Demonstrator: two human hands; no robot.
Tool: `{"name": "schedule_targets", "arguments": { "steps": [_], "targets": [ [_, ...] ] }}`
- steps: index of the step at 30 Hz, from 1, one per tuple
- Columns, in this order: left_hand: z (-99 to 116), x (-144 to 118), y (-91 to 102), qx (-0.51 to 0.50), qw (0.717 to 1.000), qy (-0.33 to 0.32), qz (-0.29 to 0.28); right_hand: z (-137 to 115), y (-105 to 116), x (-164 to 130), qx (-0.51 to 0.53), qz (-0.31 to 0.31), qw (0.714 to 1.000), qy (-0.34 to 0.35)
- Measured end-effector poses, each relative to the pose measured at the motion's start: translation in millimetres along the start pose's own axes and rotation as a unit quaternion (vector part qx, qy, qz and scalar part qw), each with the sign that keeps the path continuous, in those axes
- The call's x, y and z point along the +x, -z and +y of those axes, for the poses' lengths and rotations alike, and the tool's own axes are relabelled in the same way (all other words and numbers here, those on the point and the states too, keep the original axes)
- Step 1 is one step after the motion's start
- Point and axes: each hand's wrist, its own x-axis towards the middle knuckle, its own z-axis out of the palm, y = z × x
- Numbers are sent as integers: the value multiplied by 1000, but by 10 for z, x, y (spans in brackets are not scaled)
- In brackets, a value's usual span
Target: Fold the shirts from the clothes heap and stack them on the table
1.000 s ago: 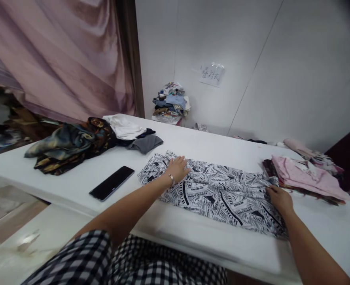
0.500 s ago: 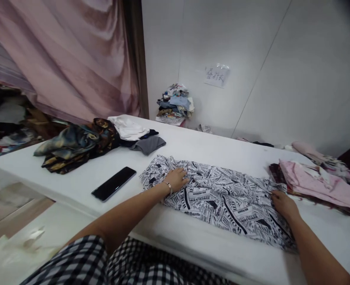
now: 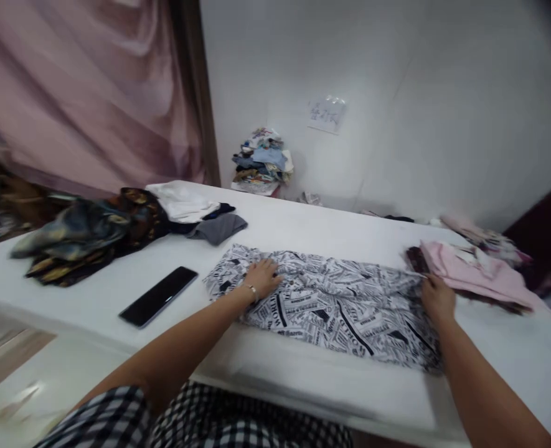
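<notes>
Head view, newsprint garment lengthwise left-right (flat)

Bare table lies open at twelve o'clock beyond the printed cloth. A phone and dark clothes block ten o'clock; a pink pile crowds two o'clock, just beside the right hand.
</notes>
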Motion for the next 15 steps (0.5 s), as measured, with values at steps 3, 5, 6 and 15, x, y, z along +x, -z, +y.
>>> {"name": "schedule_targets", "arguments": {
  "steps": [3, 5, 6, 15],
  "targets": [
    [-22, -13, 11, 4, 1000, 0, -7, -218, 118, -8, 54, -10, 998, 31],
    [-49, 26, 6, 18, 1000, 7, -4, -266, 144, -17, 50, -85, 994, 53],
    [-63, 50, -4, 29, 1000, 7, -1, -260, 140, -29, 47, -108, 992, 53],
    [-211, 144, -146, 44, 999, -15, 15, 15, 243, -122, 143, -138, 978, -56]
  ]
}}
